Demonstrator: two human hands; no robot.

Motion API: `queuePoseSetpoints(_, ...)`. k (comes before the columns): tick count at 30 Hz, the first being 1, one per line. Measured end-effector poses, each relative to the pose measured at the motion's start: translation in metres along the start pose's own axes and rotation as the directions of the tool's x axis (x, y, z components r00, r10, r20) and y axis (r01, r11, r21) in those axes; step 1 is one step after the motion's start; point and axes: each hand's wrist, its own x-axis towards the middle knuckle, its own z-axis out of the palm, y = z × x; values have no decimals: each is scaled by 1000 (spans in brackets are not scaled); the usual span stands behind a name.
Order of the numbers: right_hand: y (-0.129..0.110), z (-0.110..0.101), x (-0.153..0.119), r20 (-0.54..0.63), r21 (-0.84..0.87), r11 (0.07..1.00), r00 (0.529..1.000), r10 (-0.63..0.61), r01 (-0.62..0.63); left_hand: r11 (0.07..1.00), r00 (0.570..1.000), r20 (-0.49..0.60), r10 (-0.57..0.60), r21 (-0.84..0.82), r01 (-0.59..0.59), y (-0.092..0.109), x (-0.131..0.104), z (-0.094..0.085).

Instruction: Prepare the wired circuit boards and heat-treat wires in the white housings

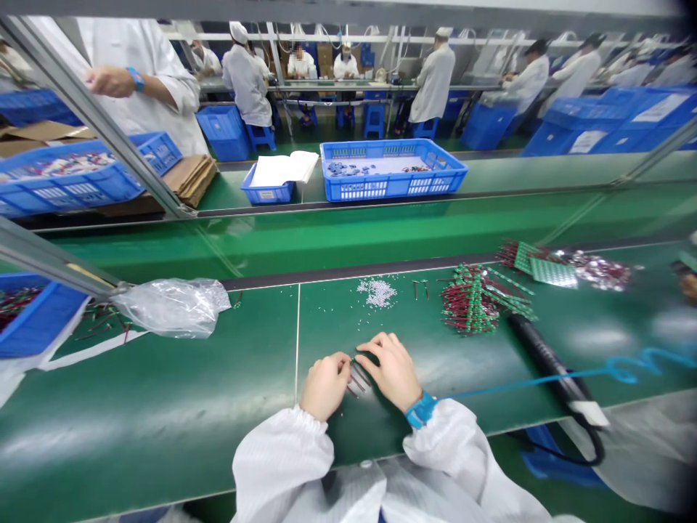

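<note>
In the head view, both my hands are close together over the green work surface point(218, 407), around several thin dark red wires point(359, 381). My left hand point(327, 385) is closed in a pinch at the upper ends of the wires; what lies between its fingertips is too small to make out. Beside it, my right hand point(390, 370) has thumb and index finger slightly apart, their tips close to the same wire ends. A blue wrist strap point(421, 410) with a coiled blue cord point(624, 369) circles my right wrist. Beyond the hands lies a scattered pile of tiny whitish pieces point(380, 292).
Two small wired parts point(420, 288) lie right of the pile, near a heap of green boards with red wires point(473, 299). A black cylindrical tool point(544, 359) lies at right. Left are a clear plastic bag point(174, 309) and blue bin point(33, 312). A blue basket point(392, 190) stands behind.
</note>
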Motion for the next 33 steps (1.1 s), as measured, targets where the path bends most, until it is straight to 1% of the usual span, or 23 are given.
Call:
queuePoseSetpoints(2, 4, -6, 0, -10, 40, 998, 999, -42, 42, 994, 998, 29, 55, -95, -52, -4, 0, 0)
queuePoseSetpoints(4, 5, -10, 0, 30, 108, 992, 997, -74, 70, 975, 991, 55, 120, -195, -107, -7, -1, 1)
queuePoseSetpoints(6, 3, -12, 0, 72, 173, 981, 993, -97, 83, 957, 985, 59, 163, -251, -144, -9, -1, 1)
queuePoseSetpoints(9, -1, -9, -1, 62, 204, 976, 994, -88, 74, 972, 991, 44, 130, -201, -119, -8, -1, 0)
queuePoseSetpoints(13, -7, -4, -4, -25, 140, 987, 997, -73, 76, 995, 998, 37, 45, -94, -41, 0, -2, -3)
queuePoseSetpoints(16, -6, -2, -5, -103, 86, 996, 995, -11, 19, 997, 1000, 14, -13, -78, 14, 5, -4, -3)
queuePoseSetpoints(17, -5, -3, -4, -111, 92, 996, 994, 2, 9, 997, 1000, 5, -14, -81, 14, 6, -4, -3)
queuePoseSetpoints(19, -1, -5, -3, -76, 148, 989, 997, -16, 27, 994, 1000, -2, 29, -107, -29, 5, -4, -1)
queuePoseSetpoints(22, 2, -8, 0, 24, 231, 970, 996, -84, 76, 964, 990, 22, 137, -233, -129, -1, -2, 2)
queuePoseSetpoints(24, 1, -9, 1, 43, 224, 971, 995, -95, 83, 935, 987, 20, 160, -323, -145, -6, -1, 5)
queuePoseSetpoints(26, -1, -9, 0, 18, 187, 979, 996, -84, 79, 926, 992, -2, 130, -357, -122, -10, 0, 7)
queuePoseSetpoints(28, -4, -8, -1, -17, 155, 985, 998, -67, 69, 939, 996, 3, 90, -334, -84, -12, 1, 7)
queuePoseSetpoints(31, -7, -5, -5, -59, 104, 994, 998, -14, 20, 965, 996, 67, 54, -261, -35, -9, -1, 7)
queuePoseSetpoints(33, -6, -5, -6, -77, 74, 997, 997, 31, -26, 974, 996, 80, 30, -226, -12, -5, -2, 7)
